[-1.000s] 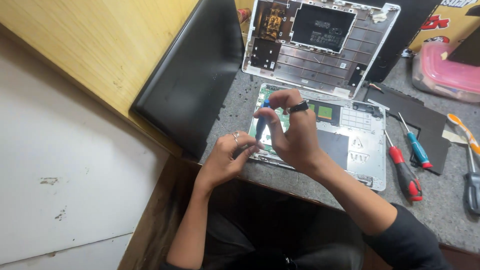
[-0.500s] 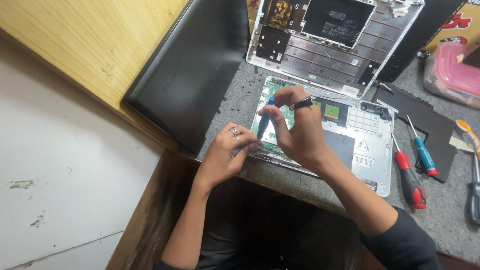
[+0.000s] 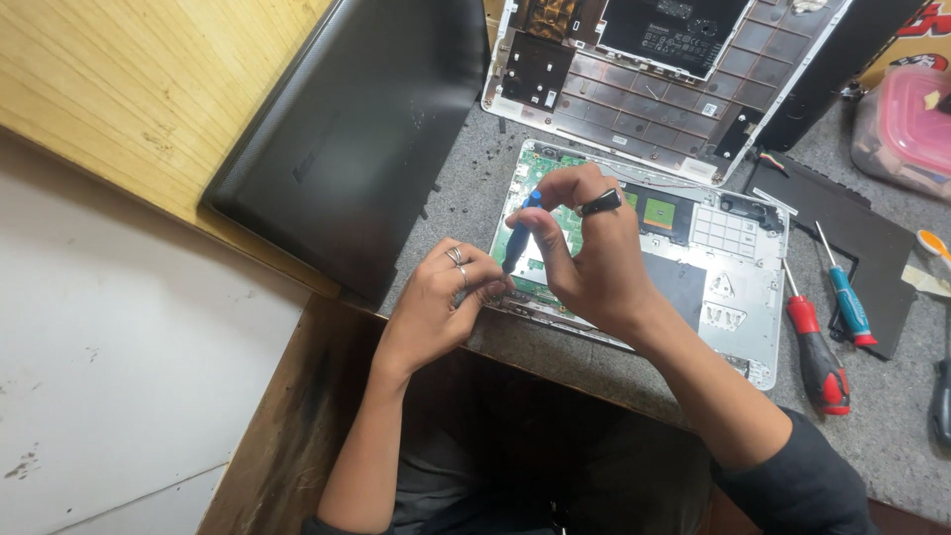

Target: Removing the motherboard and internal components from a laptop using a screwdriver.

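Head view: right hand [image 3: 594, 263] pinching a blue-handled screwdriver [image 3: 519, 234], tip down on the opened laptop base [image 3: 733, 297]. Left hand [image 3: 441, 297] just beside it, fingers curled and pressed against the base's near edge by the tip. Farther right on the table [image 3: 892, 416]: red screwdriver [image 3: 818, 347], teal screwdriver [image 3: 847, 297]. Beyond the hands, detached white laptop cover [image 3: 634, 109].

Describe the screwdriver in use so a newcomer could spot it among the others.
Find the opened silver laptop base on the grey counter. Over its green board, the right hand pinches a small dark-shafted screwdriver with a blue cap. Unlike the red-handled screwdriver and teal-handled screwdriver lying right, it stands upright.
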